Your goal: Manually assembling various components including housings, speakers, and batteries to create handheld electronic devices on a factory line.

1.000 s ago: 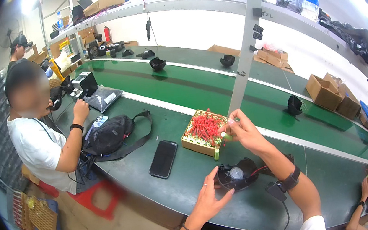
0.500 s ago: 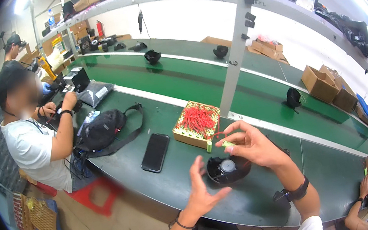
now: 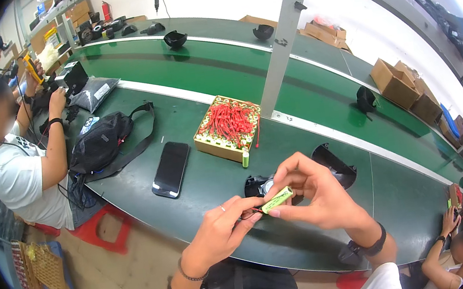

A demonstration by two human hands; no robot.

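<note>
Your right hand (image 3: 320, 198) pinches a green battery cell (image 3: 277, 201) above the desk (image 3: 409, 206); your left hand (image 3: 218, 235) grips thin wire (image 3: 260, 211) at its end – pulling apart could snap it

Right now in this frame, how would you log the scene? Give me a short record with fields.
Left hand: fingertips at thin wires by the cell's end; exact grip unclear
Right hand: holds a green cylindrical cell between thumb and fingers
Beyond the hands: a black curved shell; another black part, partly hidden
Tabletop: carton of cells topped with red leads; one upright cell beside it; phone; black bag
Other people: a white-shirted co-worker at left, others farther left and lower right
</note>
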